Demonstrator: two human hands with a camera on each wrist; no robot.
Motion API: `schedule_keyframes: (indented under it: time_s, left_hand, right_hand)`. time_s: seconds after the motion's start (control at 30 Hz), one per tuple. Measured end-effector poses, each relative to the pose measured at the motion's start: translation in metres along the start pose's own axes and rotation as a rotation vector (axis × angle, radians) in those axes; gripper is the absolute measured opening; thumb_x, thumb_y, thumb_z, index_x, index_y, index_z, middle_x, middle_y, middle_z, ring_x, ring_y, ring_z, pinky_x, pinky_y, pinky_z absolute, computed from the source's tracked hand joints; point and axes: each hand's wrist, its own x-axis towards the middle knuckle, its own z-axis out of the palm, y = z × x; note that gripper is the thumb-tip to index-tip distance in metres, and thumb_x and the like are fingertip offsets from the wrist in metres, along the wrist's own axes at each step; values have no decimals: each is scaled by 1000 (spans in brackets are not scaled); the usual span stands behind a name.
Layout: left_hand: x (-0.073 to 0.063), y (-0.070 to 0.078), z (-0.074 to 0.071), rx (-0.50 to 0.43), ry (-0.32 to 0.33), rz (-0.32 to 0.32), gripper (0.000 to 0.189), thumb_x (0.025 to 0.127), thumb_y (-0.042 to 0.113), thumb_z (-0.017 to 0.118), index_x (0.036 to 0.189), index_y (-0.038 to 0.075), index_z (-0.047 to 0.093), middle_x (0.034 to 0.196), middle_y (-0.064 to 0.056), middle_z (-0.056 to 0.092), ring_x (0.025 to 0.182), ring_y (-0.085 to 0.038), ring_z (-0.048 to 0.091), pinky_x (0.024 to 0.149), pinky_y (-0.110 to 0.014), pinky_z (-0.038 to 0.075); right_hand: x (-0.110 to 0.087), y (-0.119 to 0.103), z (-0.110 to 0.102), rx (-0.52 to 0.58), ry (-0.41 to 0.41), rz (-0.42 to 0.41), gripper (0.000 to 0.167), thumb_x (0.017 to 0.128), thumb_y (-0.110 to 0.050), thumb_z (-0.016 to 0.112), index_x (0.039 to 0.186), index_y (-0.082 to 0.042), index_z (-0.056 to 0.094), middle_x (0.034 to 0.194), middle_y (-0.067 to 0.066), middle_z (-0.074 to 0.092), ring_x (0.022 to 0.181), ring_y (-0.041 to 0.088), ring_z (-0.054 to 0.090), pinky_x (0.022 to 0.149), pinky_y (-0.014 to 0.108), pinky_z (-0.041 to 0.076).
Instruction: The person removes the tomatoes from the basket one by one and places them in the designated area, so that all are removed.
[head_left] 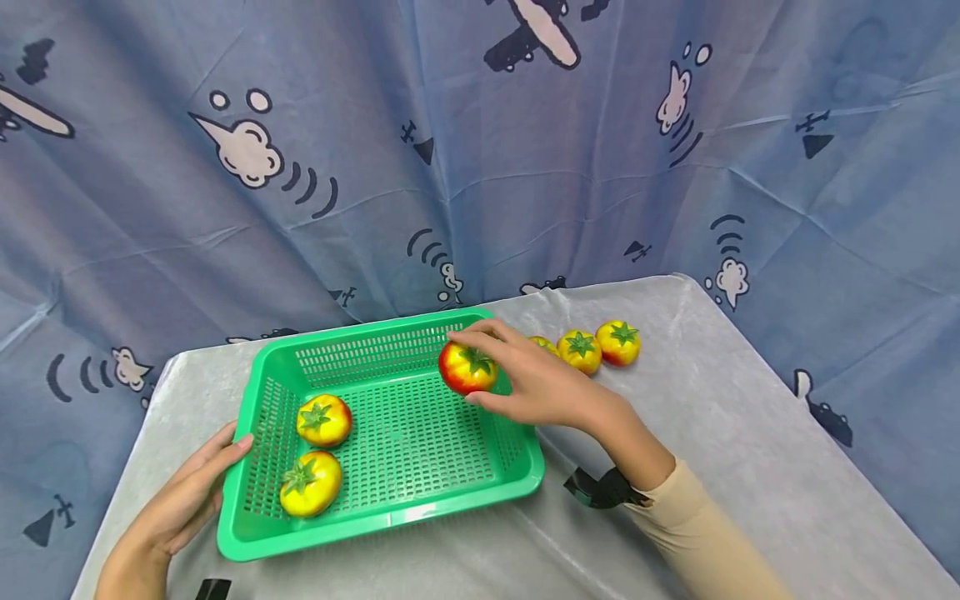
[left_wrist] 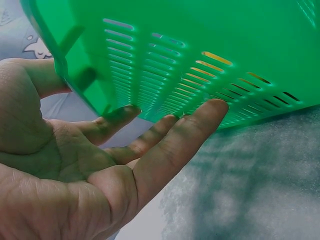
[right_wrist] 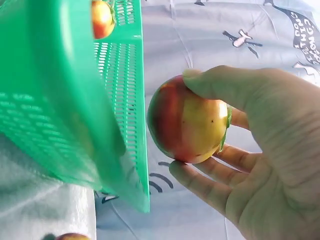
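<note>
I've R hand (head_left: pixel 536 379) clamped on a fruit (head_left: pixel 465 371), thumb one side, fingers opp., over basket's (head_left: pixel 337 531) R end. L hand (head_left: pixel 191 487) grips basket's L side: thumb over rim, fingers fairly straight along outer wall. I see 2 more fruits (head_left: pixel 323 421) inside at L end, 3 others (head_left: pixel 580 352) on table (head_left: pixel 720 433) to R, 1 part-hidden behind R hand.

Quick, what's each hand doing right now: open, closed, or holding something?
Left hand: holding the green basket at its left edge.
Right hand: holding a red-and-yellow fruit between thumb and fingers.
</note>
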Motion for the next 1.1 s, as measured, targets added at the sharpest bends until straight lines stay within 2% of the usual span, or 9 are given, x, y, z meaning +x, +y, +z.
schedule_keyframes:
  time_s: [0.27,0.5,0.6,0.73,0.87,1.0,1.1]
  left_hand:
    - [-2,-1,-1,25,5,-10,71,118,31,30,168,1,-12,131,24,57,119,-1,66,95,-30,61]
    - [-1,-4,-3,-9,-6,27,69,119,26,29,166,-2,-12,132,23,62,119,-2,67,94,-30,62]
    - [-1,-7,-4,-36,-7,31,68,119,26,28,166,-2,-13,132,25,62,119,-1,66,94,-29,62]
    - [-1,-10,-5,-47,-5,50,65,119,25,28,167,1,-9,135,26,61,121,1,65,94,-28,61]
    - [-2,-11,-6,-54,-14,53,65,119,24,27,167,2,-10,135,27,61,121,1,64,96,-26,61]
    - [-3,-12,-6,-70,-25,45,69,119,24,25,165,-3,-18,134,27,62,121,0,66,96,-26,60]
    - [-3,-12,-3,-67,-7,24,71,119,26,26,165,-3,-19,132,26,64,119,-1,67,96,-27,61]
  right_hand:
    - [-15,11,-4,18,71,61,68,95,-28,82,155,-18,51,154,3,50,141,24,54,116,47,52]
    - [-32,23,-13,40,148,92,69,95,-23,82,156,-22,51,155,3,50,137,24,56,112,48,54]
    - [-41,30,-16,28,174,123,70,94,-23,83,156,-23,51,156,3,50,131,23,57,99,42,59]
    - [-52,40,-18,20,203,159,70,92,-22,85,155,-22,53,155,3,51,121,20,59,81,30,56]
    - [-61,51,-15,0,217,166,69,92,-21,85,153,-20,54,152,6,53,124,22,60,87,32,59]
    - [-66,60,-7,4,212,167,69,91,-20,86,153,-17,55,152,8,54,134,28,57,101,48,58]
    - [-69,64,-2,8,195,179,69,90,-17,86,152,-17,54,153,9,53,139,32,55,110,58,54]
